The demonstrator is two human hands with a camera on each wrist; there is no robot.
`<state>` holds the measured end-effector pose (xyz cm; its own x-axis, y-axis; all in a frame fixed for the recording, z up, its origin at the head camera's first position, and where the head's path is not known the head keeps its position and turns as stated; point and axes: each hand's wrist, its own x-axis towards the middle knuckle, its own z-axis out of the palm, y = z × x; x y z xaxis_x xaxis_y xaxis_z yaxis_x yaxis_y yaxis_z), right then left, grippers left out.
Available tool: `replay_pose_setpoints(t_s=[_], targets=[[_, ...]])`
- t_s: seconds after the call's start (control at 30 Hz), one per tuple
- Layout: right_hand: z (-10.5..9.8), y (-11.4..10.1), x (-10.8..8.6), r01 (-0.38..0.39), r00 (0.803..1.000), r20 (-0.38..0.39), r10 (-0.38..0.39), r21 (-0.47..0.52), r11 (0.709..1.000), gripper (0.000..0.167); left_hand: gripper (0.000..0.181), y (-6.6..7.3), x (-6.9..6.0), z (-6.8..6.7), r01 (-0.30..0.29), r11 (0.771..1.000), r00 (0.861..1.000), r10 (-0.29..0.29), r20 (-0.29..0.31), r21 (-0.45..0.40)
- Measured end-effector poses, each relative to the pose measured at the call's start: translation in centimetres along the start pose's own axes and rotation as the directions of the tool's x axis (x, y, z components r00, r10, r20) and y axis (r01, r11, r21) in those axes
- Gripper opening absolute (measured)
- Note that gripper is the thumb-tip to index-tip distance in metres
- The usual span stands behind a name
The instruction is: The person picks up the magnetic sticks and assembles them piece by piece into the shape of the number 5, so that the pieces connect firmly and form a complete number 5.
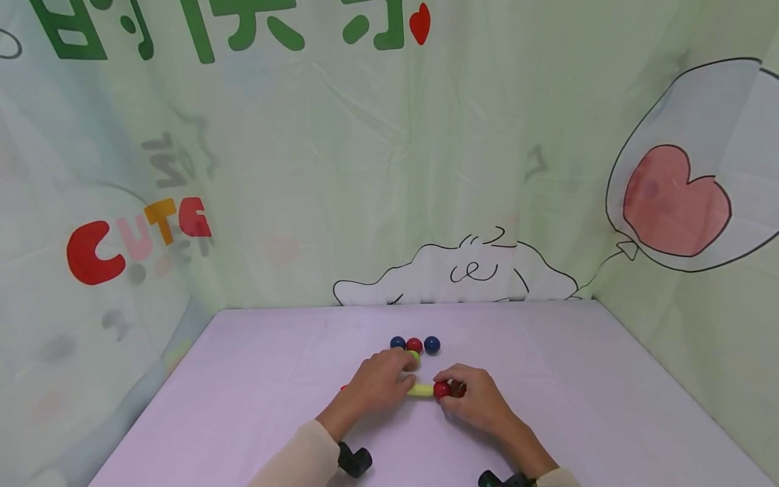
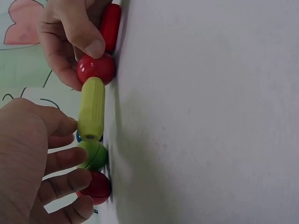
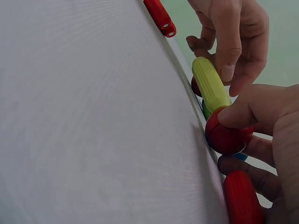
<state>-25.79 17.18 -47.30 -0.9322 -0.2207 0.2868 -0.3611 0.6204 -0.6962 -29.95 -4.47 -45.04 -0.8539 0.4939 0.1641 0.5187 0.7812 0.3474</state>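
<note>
My right hand (image 1: 477,399) pinches a red ball (image 1: 441,390) between thumb and fingers. A yellow-green ribbed rod (image 1: 421,390) adjoins the ball and points left; its free end shows a small hole in the left wrist view. My left hand (image 1: 380,382) is at that free end, fingers loosely bent. Its thumb is close to the rod (image 2: 92,109); whether they touch I cannot tell. A red rod (image 3: 240,196) lies beside the right hand's fingers, mostly hidden in the head view. Behind the left fingers sits a green ball (image 1: 416,357), partly covered.
Farther back on the lilac table (image 1: 274,345) are a blue ball (image 1: 397,342), a red ball (image 1: 414,345) and another blue ball (image 1: 432,345). Red rods (image 3: 161,17) lie to the left, mostly behind my left hand in the head view. A printed curtain (image 1: 304,169) hangs behind the table.
</note>
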Motion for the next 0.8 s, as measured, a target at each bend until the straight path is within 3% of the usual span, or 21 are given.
replay_pose_setpoints(t_s=[0.27, 0.5, 0.8], targets=[[0.0, 0.0, 0.0, 0.012, 1.000, -0.008, -0.012, 0.011, 1.000, 0.025, 0.023, -0.5, 1.2, 0.0, -0.077, 0.992, 0.993, 0.085, -0.085, 0.098], [0.1, -0.1, 0.0, 0.020, 1.000, -0.007, -0.020, 0.012, 1.000, 0.026, 0.029, -1.3, 2.2, 0.4, -0.077, 0.972, 0.988, 0.105, -0.117, 0.220], [0.1, 0.1, 0.0, 0.022, 1.000, -0.001, -0.022, 0.007, 1.000, 0.026, 0.030, -1.3, 2.4, 0.8, -0.064, 0.959, 0.989, 0.098, -0.113, 0.275]])
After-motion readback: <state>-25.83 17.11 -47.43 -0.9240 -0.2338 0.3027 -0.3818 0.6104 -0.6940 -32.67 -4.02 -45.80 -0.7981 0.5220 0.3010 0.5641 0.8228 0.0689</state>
